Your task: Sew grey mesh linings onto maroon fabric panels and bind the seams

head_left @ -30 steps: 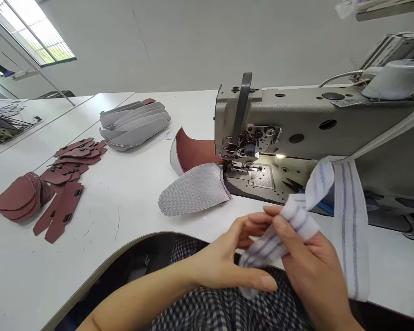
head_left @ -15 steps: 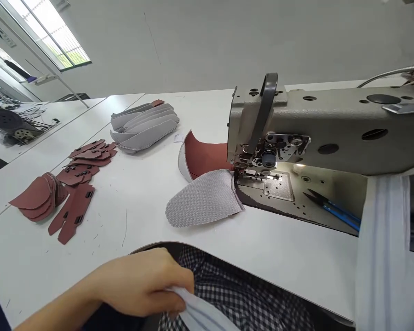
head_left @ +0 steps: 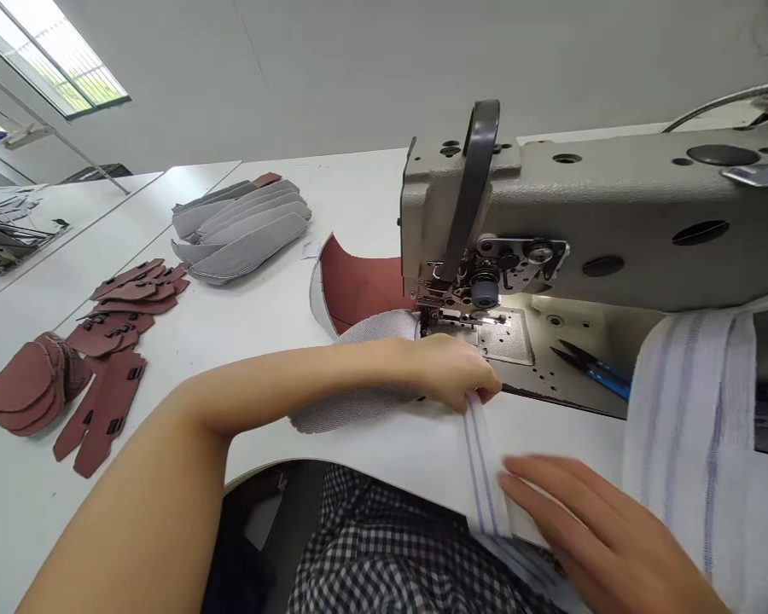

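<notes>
My left hand (head_left: 457, 371) is closed on the end of a white elastic strip with blue lines (head_left: 485, 477), just in front of the sewing machine (head_left: 569, 213). The strip hangs from it over the table's edge toward my lap. My right hand (head_left: 595, 529) is beside the strip, fingers stretched out and slightly blurred; whether it touches the strip I cannot tell. Under the needle lies a sewn piece with a grey mesh flap (head_left: 358, 409) and a red-brown panel (head_left: 364, 286). My left forearm crosses over the mesh flap and hides part of it.
Blue-handled thread snips (head_left: 595, 371) lie on the machine bed. A wide white striped band (head_left: 684, 409) drapes over the right side. On the left are a stack of grey pieces (head_left: 243, 230) and several red-brown pieces (head_left: 112, 401) with black clips.
My left hand has moved up and right from my lap to the machine's front, bringing the strip's end along. My right hand has come into view at the lower right.
</notes>
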A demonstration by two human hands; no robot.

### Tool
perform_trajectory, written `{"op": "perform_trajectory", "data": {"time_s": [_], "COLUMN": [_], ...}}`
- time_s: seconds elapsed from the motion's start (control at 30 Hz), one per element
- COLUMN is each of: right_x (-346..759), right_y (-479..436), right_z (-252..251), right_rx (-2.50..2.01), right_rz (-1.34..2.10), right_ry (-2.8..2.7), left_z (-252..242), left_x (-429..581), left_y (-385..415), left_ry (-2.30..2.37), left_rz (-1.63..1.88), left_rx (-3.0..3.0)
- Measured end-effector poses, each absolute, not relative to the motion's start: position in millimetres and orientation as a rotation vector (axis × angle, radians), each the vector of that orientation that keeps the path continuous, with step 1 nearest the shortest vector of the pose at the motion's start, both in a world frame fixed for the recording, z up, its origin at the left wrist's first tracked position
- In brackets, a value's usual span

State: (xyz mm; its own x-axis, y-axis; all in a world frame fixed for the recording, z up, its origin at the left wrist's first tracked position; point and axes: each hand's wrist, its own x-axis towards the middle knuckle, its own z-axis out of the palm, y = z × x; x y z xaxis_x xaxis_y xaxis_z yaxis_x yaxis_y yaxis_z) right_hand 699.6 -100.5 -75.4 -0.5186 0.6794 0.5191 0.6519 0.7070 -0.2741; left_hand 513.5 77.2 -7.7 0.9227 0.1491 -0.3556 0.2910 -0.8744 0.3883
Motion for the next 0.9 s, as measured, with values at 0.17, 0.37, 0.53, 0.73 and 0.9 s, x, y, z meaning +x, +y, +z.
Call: {"op": "perform_trajectory", "data": {"time_s": [0.17, 0.37, 0.53, 0.73, 0.9], "right_x": [681.7, 681.5, 675.8, 657.2, 639.0], "right_y": [-28.7, 0.8, 4.0, 9.1, 15.4], "right_z": [-76.9, -94.9, -106.3, -104.6, -100.7], "right_rx": [-0.718, -0.838, -1.038, -1.111, -1.16], "right_rz": [-0.081, -0.109, -0.2, -0.16, -0.108], "right_ry": [-2.527, -2.524, -2.572, -2.533, -2.518], "left_z": [-7.4, -27.4, -63.0, -53.8, -43.1], "left_x": [482.3, 430.5, 424.3, 405.4, 395.1], "left_y": [91.0, 47.1, 22.2, 46.0, 54.8], "left_ry": [0.627, 0.941, 1.032, 1.075, 1.033], "left_rz": [-0.194, -0.055, 0.051, 0.493, 0.545], "left_rx": [2.536, 2.755, 2.774, 2.174, 1.879]}}
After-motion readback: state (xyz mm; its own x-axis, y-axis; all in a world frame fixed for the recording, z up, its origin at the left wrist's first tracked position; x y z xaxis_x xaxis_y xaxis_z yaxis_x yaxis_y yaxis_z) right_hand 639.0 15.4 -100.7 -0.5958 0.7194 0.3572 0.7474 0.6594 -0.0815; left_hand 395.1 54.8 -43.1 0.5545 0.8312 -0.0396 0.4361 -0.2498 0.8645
